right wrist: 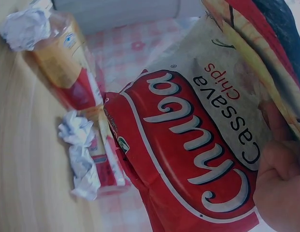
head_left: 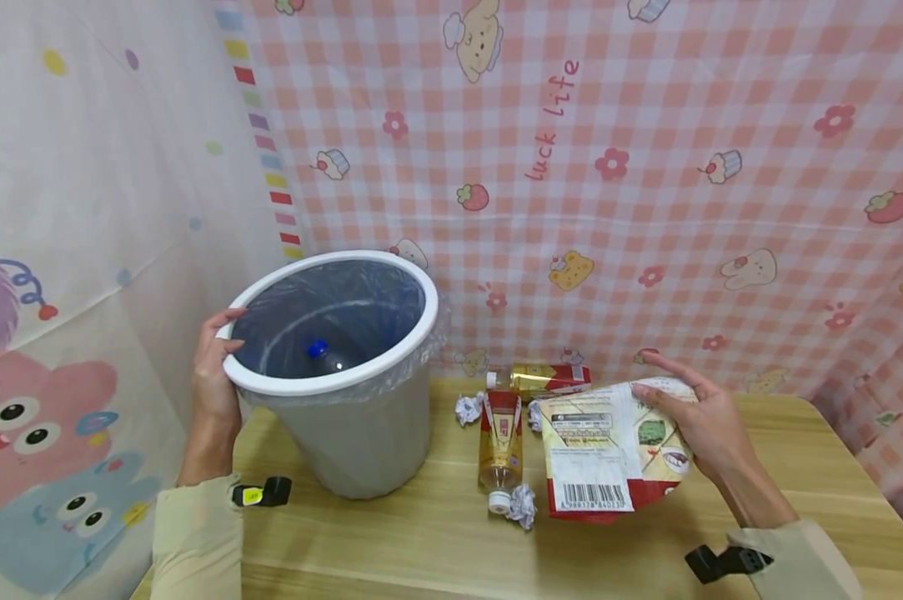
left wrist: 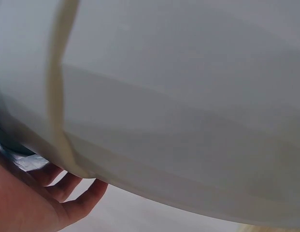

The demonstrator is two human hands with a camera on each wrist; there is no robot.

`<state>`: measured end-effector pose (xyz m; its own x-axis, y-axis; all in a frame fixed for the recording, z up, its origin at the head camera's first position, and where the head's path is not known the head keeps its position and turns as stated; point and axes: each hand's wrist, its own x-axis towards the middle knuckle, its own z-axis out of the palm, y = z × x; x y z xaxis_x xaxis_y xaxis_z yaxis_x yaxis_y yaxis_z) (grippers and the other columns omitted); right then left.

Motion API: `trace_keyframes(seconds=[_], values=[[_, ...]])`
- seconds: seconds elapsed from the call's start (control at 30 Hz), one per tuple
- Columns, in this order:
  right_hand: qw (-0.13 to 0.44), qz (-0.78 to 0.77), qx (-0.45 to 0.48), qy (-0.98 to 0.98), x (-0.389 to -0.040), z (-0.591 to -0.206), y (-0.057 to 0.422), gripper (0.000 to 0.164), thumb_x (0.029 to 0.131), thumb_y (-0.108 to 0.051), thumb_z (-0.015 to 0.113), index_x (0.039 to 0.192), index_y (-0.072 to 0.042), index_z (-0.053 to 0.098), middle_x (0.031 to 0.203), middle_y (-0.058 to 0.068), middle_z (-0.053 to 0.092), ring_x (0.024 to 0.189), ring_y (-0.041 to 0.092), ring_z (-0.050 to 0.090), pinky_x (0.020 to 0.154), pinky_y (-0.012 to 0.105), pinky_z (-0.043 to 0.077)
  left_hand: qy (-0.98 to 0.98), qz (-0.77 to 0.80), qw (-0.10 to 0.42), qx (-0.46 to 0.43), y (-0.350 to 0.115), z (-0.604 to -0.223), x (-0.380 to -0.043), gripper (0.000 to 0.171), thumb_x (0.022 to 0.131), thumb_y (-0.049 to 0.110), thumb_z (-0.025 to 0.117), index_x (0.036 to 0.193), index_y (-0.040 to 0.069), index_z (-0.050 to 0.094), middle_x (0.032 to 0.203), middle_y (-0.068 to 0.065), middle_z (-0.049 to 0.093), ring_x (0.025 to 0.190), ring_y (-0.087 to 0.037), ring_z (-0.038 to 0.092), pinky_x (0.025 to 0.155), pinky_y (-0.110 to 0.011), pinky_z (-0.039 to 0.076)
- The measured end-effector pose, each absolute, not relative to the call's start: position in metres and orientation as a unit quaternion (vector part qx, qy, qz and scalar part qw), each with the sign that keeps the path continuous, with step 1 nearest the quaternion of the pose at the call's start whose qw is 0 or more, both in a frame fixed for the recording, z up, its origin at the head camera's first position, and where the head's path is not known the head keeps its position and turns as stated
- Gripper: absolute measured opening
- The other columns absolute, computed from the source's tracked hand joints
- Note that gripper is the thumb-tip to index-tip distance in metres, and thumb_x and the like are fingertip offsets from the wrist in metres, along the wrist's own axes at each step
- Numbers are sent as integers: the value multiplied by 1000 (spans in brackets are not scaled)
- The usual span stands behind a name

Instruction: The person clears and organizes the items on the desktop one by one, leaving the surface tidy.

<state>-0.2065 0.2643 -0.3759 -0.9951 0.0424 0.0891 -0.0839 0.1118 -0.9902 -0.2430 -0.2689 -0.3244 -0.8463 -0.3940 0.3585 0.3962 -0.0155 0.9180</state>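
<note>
My left hand (head_left: 215,379) grips the white rim (head_left: 323,385) of a grey waste bin (head_left: 368,442) at its left side. A thin clear liner (head_left: 413,358) hangs over that rim, and a blue cap (head_left: 317,349) shows inside. In my right hand (head_left: 709,425) is a cassava chips bag (head_left: 597,458), pinched at its right end above the table. The right wrist view shows the bag's red and white front (right wrist: 188,145) and the thumb (right wrist: 280,159) against it. Just left of the bag, a bottle with a red and gold label (head_left: 500,442) lies on its side.
Behind it lies a second such bottle (head_left: 541,380). Crumpled paper balls (head_left: 469,409) lie around the bottles, one (head_left: 522,507) near the white cap. A pink checked curtain (head_left: 609,217) backs the wooden table (head_left: 436,550), and a white printed curtain (head_left: 83,250) hangs on the left.
</note>
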Motion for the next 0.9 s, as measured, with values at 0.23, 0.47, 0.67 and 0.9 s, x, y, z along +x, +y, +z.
trace_keyframes(seconds=[0.23, 0.47, 0.67, 0.9], values=[[49, 678, 15, -734, -212, -362, 254, 57, 90, -23, 73, 143, -23, 54, 84, -5, 72, 65, 16, 71, 57, 32, 56, -642, -716, 275, 0, -269, -323, -244, 41, 92, 5, 31, 123, 14, 58, 133, 1, 48, 123, -19, 42, 97, -20, 35], [50, 706, 39, -706, -216, -351, 243, 55, 89, -19, 74, 141, -23, 56, 82, -1, 73, 63, 18, 71, 55, 32, 56, -644, -712, 281, -4, -270, -323, -245, 41, 92, 5, 31, 122, 14, 58, 132, 0, 48, 123, -19, 42, 97, -19, 34], [65, 719, 70, -688, -217, -339, 236, 53, 89, -15, 74, 139, -22, 58, 81, 1, 74, 62, 18, 72, 53, 33, 55, -648, -709, 277, -2, -270, -324, -245, 42, 92, 6, 31, 123, 14, 57, 133, 1, 47, 124, -18, 42, 98, -19, 34], [105, 722, 105, -676, -220, -324, 229, 52, 90, -11, 72, 140, -16, 57, 81, -1, 73, 60, 16, 71, 51, 31, 54, -646, -712, 274, -4, -269, -324, -243, 41, 92, 5, 31, 122, 14, 57, 133, 0, 47, 126, -19, 41, 99, -20, 33]])
